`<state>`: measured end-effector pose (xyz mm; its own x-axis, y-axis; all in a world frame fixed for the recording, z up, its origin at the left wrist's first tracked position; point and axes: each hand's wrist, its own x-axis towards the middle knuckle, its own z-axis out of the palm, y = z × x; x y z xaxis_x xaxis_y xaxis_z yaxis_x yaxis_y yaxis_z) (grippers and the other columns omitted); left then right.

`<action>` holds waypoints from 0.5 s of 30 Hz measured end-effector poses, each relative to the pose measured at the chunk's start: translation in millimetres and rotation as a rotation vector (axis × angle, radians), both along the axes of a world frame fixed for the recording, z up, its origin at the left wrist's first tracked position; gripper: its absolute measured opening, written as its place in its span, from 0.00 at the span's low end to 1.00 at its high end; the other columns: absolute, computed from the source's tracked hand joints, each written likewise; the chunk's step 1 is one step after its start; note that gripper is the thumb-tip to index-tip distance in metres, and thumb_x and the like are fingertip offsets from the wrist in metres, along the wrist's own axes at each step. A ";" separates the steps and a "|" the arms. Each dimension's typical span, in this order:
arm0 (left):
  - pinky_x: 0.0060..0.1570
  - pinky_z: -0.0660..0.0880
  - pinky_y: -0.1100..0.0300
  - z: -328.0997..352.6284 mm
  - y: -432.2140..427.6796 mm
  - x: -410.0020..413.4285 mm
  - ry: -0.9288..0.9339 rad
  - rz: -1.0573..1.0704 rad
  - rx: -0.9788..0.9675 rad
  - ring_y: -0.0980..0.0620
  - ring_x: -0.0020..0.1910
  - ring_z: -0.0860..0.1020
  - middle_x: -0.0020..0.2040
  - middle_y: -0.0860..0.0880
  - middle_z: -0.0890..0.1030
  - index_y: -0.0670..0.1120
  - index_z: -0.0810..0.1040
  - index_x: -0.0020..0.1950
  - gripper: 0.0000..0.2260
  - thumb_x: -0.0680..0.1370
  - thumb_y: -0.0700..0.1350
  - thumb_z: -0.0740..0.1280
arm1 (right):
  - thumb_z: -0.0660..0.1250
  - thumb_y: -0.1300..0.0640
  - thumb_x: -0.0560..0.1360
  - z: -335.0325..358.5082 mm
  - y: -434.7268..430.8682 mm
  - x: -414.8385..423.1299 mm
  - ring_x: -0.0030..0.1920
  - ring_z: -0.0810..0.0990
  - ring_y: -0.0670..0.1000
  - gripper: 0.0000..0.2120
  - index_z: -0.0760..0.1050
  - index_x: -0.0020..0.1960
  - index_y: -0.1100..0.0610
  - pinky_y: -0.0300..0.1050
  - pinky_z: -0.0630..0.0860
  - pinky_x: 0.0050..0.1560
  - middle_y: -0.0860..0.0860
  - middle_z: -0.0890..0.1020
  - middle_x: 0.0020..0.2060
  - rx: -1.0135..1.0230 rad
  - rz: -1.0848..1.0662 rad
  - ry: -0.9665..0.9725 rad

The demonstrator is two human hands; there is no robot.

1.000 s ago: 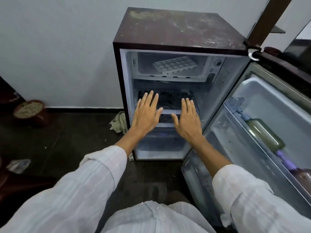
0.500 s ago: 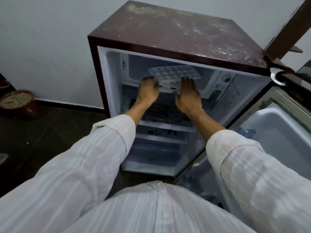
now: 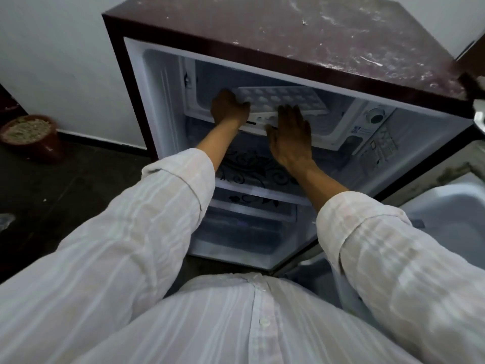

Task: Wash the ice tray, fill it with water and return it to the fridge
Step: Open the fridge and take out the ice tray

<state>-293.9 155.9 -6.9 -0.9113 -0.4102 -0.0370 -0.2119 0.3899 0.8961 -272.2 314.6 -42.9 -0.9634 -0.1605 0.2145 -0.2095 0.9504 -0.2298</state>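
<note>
A white ice tray (image 3: 283, 99) lies in the freezer compartment (image 3: 338, 132) at the top of a small maroon fridge (image 3: 288, 30) whose door stands open. My left hand (image 3: 228, 107) is inside the compartment with its fingers curled round the tray's near left corner. My right hand (image 3: 291, 132) is held up in front of the compartment with straight fingers, whose tips reach the tray's front edge. The tray's cells look pale; what they hold cannot be made out.
Below the freezer sits a glass shelf (image 3: 249, 169) with a dark floral print, then a drawer (image 3: 246, 232). The open door (image 3: 446, 211) hangs at the right. A thermostat dial (image 3: 377, 117) is right of the freezer. A brown pot (image 3: 29, 135) stands on the dark floor by the wall.
Both hands rose from in front of the middle shelf to the freezer compartment. My left hand closed on the tray's left corner. My head has leaned in closer.
</note>
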 end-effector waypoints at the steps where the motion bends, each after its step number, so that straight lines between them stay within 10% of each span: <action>1: 0.55 0.79 0.54 -1.6 -0.6 -1.7 0.010 0.012 0.007 0.45 0.59 0.81 0.59 0.42 0.82 0.40 0.78 0.58 0.13 0.77 0.46 0.71 | 0.51 0.46 0.83 -0.3 0.1 -0.1 0.79 0.48 0.55 0.29 0.50 0.79 0.58 0.58 0.47 0.77 0.55 0.54 0.79 -0.001 0.001 0.008; 6: 0.47 0.83 0.53 -2.7 -6.6 4.3 0.016 0.080 0.097 0.50 0.43 0.82 0.42 0.48 0.83 0.47 0.74 0.33 0.11 0.73 0.40 0.71 | 0.52 0.47 0.83 3.0 3.3 3.8 0.78 0.52 0.55 0.28 0.53 0.79 0.58 0.59 0.49 0.77 0.55 0.58 0.78 0.024 0.042 0.052; 11: 0.47 0.83 0.55 -1.9 -19.4 30.2 0.025 0.098 0.151 0.54 0.39 0.80 0.36 0.55 0.78 0.48 0.78 0.38 0.07 0.76 0.40 0.69 | 0.52 0.46 0.83 10.1 4.2 10.2 0.75 0.61 0.58 0.28 0.57 0.78 0.59 0.59 0.58 0.74 0.57 0.62 0.76 -0.045 0.024 0.068; 15: 0.50 0.82 0.56 -5.9 -34.0 66.0 0.023 0.129 0.241 0.51 0.47 0.81 0.51 0.48 0.84 0.41 0.83 0.57 0.10 0.76 0.37 0.71 | 0.49 0.43 0.82 15.7 0.5 27.8 0.71 0.67 0.62 0.29 0.62 0.75 0.62 0.59 0.64 0.71 0.61 0.67 0.73 -0.017 -0.004 0.112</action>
<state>-227.9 121.9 -12.8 -0.8536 -0.5051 -0.1277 -0.2247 0.1358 0.9649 -244.4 315.1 -27.2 -0.9339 -0.1524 0.3235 -0.2311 0.9475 -0.2209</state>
